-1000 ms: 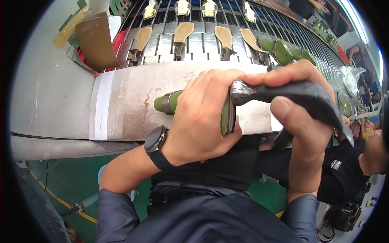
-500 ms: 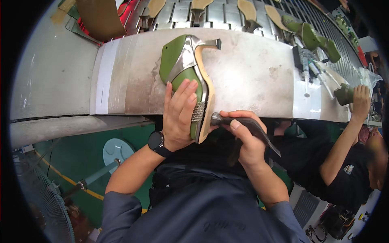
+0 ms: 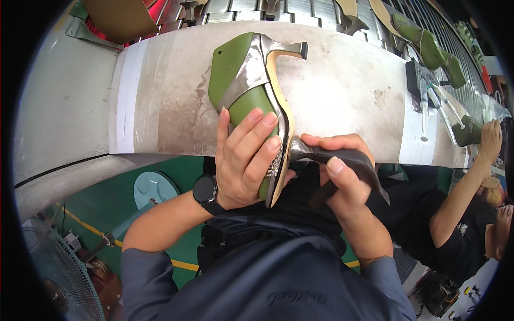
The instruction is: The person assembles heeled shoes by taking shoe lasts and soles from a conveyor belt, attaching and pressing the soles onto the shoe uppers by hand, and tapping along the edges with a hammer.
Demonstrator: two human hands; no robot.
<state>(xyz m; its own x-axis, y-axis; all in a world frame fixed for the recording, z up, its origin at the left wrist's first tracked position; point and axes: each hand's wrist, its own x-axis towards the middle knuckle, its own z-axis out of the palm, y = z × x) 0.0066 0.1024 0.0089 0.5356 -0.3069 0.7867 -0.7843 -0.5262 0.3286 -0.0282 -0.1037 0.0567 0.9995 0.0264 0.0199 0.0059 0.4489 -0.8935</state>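
Observation:
A metallic heeled sandal [image 3: 250, 69] lies on its side, mounted on a green shoe last [image 3: 230, 61], with its heel pointing right and its toe toward me. My left hand [image 3: 246, 155] grips the toe part, fingers laid over the woven strap and the last; the thumb is mostly hidden behind the sole. In my right hand [image 3: 348, 171] is a dark cobbler's hammer [image 3: 348, 159]. Its round shiny face rests at the edge of the tan sole [image 3: 285, 123], near the toe. The thin tail of the hammer head points right and down.
The sandal overhangs the worn workbench [image 3: 176, 91]. Beyond runs a slatted conveyor [image 3: 230, 16] with soles and shoes. Syringe-like tools [image 3: 425, 107] stand at right, where a co-worker's hand [image 3: 490, 142] holds a green last [image 3: 468, 131]. A fan [image 3: 59, 273] and blue stool [image 3: 155, 190] are at left.
My view has shifted a little. The sandal's toe and the hammer sit slightly further right and lower, with the hammer face still at the sole edge. Both hands keep their hold.

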